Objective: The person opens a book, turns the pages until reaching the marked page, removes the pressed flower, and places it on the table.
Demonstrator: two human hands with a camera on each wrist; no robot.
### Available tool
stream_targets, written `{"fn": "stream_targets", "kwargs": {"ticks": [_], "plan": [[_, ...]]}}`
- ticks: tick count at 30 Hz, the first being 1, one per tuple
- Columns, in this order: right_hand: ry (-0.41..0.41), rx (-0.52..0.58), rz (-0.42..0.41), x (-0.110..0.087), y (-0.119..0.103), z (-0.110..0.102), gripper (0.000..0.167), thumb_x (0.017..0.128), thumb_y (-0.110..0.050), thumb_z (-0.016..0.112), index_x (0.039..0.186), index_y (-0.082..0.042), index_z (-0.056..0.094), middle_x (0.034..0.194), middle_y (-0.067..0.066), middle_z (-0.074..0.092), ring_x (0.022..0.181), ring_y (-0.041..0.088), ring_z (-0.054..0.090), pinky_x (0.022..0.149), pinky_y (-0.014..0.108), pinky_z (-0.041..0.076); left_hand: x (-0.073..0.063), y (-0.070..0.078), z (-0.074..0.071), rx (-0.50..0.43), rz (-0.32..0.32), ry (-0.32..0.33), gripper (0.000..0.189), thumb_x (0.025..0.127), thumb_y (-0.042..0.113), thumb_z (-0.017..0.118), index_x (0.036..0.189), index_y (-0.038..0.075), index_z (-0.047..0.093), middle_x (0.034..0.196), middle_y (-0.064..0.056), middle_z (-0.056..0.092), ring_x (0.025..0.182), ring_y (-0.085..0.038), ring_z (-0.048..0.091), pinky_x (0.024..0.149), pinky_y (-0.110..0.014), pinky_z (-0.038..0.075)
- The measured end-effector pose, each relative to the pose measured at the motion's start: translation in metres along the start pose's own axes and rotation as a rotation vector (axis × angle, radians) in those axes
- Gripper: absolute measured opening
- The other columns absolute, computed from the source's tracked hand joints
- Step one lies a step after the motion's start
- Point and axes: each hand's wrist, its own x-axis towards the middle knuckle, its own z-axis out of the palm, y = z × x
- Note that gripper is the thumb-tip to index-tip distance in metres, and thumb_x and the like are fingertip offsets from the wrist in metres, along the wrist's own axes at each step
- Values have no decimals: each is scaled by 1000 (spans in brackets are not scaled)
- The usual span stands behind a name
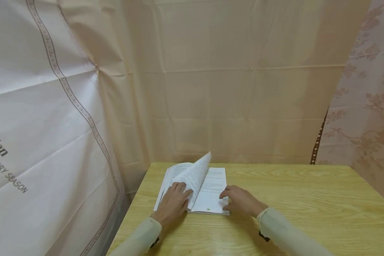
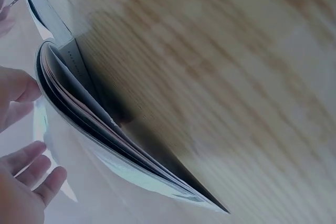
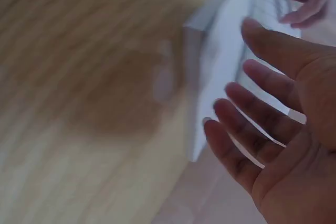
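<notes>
An open book (image 1: 211, 199) with printed white pages lies on the wooden table. One page (image 1: 196, 174) stands raised at a slant over the left half, its top corner pointing up. My left hand (image 1: 174, 201) is over the left half, its fingers on the lower part of that page. In the left wrist view, the fingers (image 2: 50, 184) are spread loosely beside the bent pages (image 2: 105, 135). At the book's right edge is my right hand (image 1: 241, 201). The right wrist view shows its fingers (image 3: 252, 119) apart and relaxed, with nothing between them.
The light wooden table (image 1: 294, 206) extends right of the book, whose left side lies near the table's left edge. Beige cloth (image 1: 211, 89) hangs behind the table. A white printed cloth (image 1: 51, 142) hangs at left, a floral one (image 1: 371, 106) at right.
</notes>
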Motion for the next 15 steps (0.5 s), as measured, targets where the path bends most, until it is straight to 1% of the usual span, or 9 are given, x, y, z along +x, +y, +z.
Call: {"fn": "stream_targets", "kwargs": {"ticks": [1,3,6,9,11,15], "plan": [[-28,-3,11,-1,3,4,35,79,-31,84,108,-15,74,107,-3,64,99,18,59,82,39,53,-1,0,0,3,7,-8,29,89,21,71,118,21,69,123,-11,60,112,-29,54,87,-44,49],[-55,-19,17,-4,6,12,37,76,-35,86,106,-16,75,107,-4,63,97,16,58,80,36,53,-3,0,2,3,15,-22,28,90,21,68,119,21,70,127,-11,60,115,-30,53,91,-45,48],[-52,-46,-1,-7,9,17,37,74,-39,87,103,-18,76,104,-6,61,91,11,55,75,32,52,-6,-1,4,-3,25,-27,26,92,20,65,117,19,70,127,-11,61,118,-29,53,94,-46,46],[-20,-52,-37,-8,9,16,35,73,-38,87,99,-17,77,100,-6,62,87,10,54,72,30,51,-8,-3,4,-24,33,-27,23,93,22,64,115,15,70,125,-11,63,119,-29,54,96,-46,46],[-8,-47,-49,-8,9,12,31,73,-36,87,96,-17,77,98,-6,63,85,9,55,72,30,52,-8,-4,4,-33,33,-29,22,94,23,64,113,12,69,122,-10,64,118,-28,55,96,-45,46],[-5,-27,-70,-8,8,6,18,77,-26,86,90,-18,78,93,-8,66,84,7,57,73,30,53,-8,-5,3,-35,11,-63,24,96,26,62,112,10,66,117,-7,65,114,-25,56,96,-43,46]]}}
